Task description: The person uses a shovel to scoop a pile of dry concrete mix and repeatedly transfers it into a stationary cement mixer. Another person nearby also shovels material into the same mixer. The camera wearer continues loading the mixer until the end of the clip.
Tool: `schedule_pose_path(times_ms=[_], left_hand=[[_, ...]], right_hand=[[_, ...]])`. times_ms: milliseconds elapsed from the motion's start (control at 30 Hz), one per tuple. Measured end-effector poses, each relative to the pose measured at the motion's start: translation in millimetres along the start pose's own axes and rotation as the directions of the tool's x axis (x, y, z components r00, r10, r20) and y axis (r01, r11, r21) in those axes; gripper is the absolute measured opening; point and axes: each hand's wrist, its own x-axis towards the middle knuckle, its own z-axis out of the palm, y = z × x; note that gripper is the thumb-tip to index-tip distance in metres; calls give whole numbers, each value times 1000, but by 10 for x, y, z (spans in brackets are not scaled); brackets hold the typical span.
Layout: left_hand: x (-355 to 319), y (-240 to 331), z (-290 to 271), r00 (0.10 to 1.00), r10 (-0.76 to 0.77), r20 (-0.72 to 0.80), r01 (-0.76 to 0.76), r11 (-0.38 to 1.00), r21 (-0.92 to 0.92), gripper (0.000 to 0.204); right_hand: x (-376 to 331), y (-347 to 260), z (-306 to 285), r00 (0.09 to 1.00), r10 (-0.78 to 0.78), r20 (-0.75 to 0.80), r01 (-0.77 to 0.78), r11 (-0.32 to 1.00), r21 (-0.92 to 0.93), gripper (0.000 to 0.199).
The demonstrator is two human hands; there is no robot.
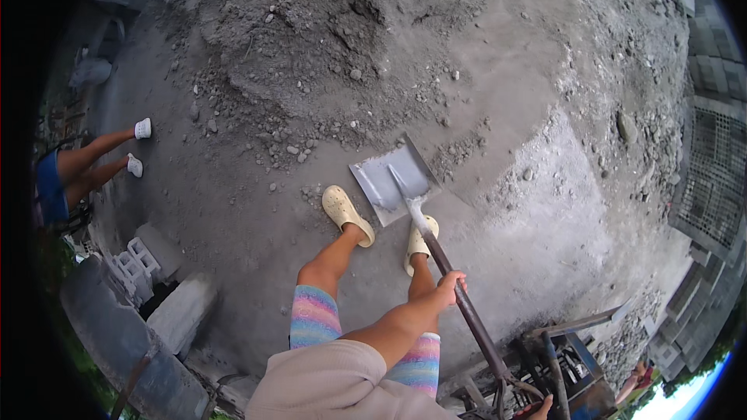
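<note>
A square-bladed shovel (394, 177) with a grey metal blade and a dark brown shaft slants from the ground in front of my feet toward the lower right. No heap of material shows on its blade. I cannot tell whether the blade rests on the ground or hovers just over it. Midway down the shaft, my left hand (449, 288) is wrapped around it, the arm reaching across my body. At the picture's lower edge my right hand (541, 407) shows only in part, closed at the shovel's handle end. My feet, in cream clogs (340, 207), stand apart by the blade.
A large heap of grey sand and gravel (296, 54) rises ahead. Concrete blocks (138, 264) lie at left, and stacked blocks (712, 159) line the right. A dark metal frame or machine (572, 365) stands at lower right. Another person's legs (93, 157) show at far left.
</note>
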Motion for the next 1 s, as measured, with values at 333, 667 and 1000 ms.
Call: schedule_pose_path(times_ms=[333,667,1000], left_hand=[[507,2429,-72,933,355,50,-357,934,30,14],[163,1507,-156,911,407,-62,-399,910,109,12],[-1359,-305,158,947,317,46,-318,948,8,18]], right_hand=[[849,920,2059,937,21,349,-102,971,215,43],[1198,1097,1070,939,5,345,-97,963,250,44],[123,-163,-1185,939,-124,320,137,990,-20,38]])
